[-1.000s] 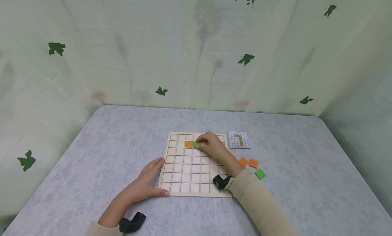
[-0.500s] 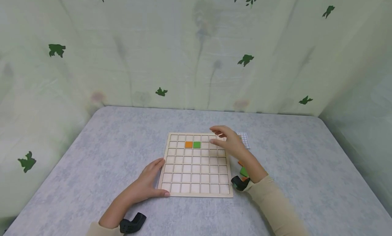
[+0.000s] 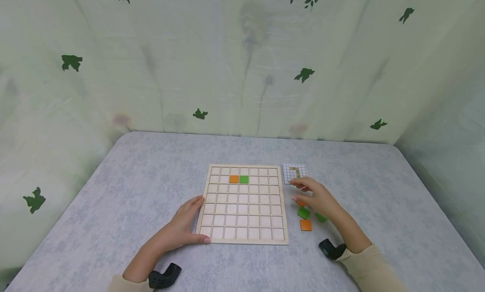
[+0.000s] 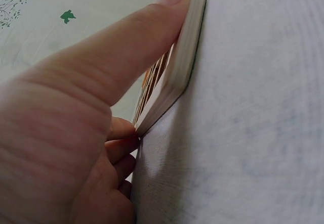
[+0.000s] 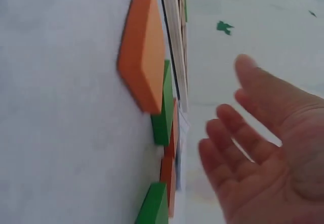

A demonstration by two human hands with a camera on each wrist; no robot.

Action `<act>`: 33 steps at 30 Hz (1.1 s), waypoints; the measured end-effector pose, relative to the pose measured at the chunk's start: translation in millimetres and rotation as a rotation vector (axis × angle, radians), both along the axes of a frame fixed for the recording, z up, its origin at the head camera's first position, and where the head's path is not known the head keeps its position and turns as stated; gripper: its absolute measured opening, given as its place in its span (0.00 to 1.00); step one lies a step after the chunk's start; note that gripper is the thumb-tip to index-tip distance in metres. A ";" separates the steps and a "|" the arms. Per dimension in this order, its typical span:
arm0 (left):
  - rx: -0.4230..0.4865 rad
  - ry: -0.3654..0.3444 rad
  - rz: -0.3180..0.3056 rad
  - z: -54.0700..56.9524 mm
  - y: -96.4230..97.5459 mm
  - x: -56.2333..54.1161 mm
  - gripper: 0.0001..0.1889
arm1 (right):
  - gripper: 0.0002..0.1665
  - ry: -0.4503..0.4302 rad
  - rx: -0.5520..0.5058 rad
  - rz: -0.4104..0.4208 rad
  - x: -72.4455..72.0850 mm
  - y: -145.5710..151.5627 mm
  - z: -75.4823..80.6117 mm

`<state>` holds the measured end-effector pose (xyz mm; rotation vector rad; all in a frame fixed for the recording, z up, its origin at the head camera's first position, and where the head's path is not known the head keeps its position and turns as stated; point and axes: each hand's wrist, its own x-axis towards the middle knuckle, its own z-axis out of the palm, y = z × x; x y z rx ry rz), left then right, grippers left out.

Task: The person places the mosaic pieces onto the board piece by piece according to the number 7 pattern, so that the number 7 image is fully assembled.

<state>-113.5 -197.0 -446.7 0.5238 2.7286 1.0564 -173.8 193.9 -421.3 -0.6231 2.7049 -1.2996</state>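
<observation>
Right hand point(image 3: 317, 196), with relaxed fingers and holding nothing, hangs over the loose tiles point(image 3: 303, 213) on the bench point(image 3: 132, 191), so it is the nearer one; they lie just right of the grid board point(image 3: 242, 220), whose left edge the straight-fingered left hand point(image 3: 183, 220) touches.

One grid board point(image 3: 242, 221); one pattern card point(image 3: 294, 172); four orange tiles point(image 3: 234, 179), three loose; three green tiles point(image 3: 243, 179), two loose; two hands point(image 3: 179, 226).

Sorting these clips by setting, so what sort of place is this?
Probably an enclosed tabletop workspace, perhaps a recording booth: a pale backdrop with green bird-like shapes stands behind and beside a grey table, which holds a gridded board.
</observation>
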 end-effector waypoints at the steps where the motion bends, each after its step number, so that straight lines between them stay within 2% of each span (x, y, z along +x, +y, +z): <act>1: 0.000 -0.002 0.000 0.0 0.1 0.1 0.61 | 0.27 -0.013 0.002 0.008 1.8 4.4 -2.1; 6: -0.006 -0.011 0.006 0.9 0.7 0.9 0.62 | 0.23 -0.047 0.025 0.042 6.7 22.6 -12.2; 13: -0.006 -0.012 0.002 1.3 0.2 1.4 0.61 | 0.19 -0.035 0.083 0.088 5.8 29.1 -16.9; 17: -0.008 -0.004 0.000 1.2 0.3 1.1 0.61 | 0.15 -0.037 0.110 0.085 3.5 27.0 -16.5; 21: -0.012 0.001 0.002 1.2 0.3 0.9 0.61 | 0.13 -0.046 0.128 0.044 0.4 24.7 -15.7; 27: -0.010 0.003 0.004 1.6 1.3 0.9 0.62 | 0.16 -0.073 0.097 -0.024 -5.2 15.6 -4.7; 33: -0.008 0.006 -0.002 1.3 0.6 0.4 0.61 | 0.17 0.023 0.044 -0.006 -15.8 -4.8 12.0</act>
